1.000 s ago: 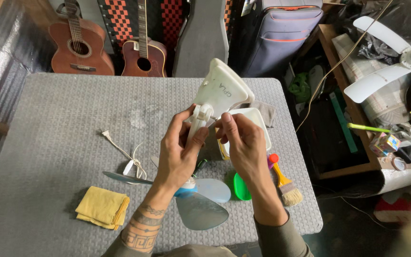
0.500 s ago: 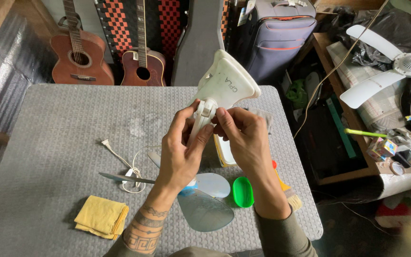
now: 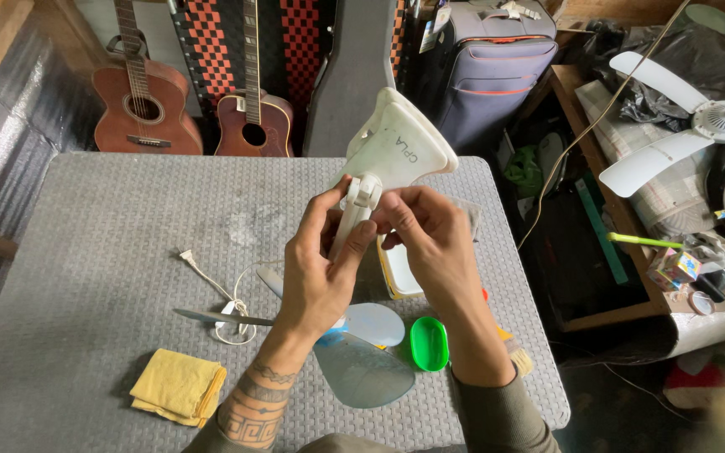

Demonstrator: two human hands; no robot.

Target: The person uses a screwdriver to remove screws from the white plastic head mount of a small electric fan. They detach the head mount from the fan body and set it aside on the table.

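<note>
Two hands are closed on a white fan stand (image 3: 383,164), the left hand (image 3: 319,268) gripping its neck for steadiness while the right hand (image 3: 430,243) pinches the joint, a green lid (image 3: 429,343) lying at five o'clock.

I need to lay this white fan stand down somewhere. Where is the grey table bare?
The grey textured table is bare across its left half, between the two brown guitars behind it and the folded yellow cloth. It is crowded under both hands, left hand and right hand: white cord, translucent blue fan blades, green oval lid.
</note>
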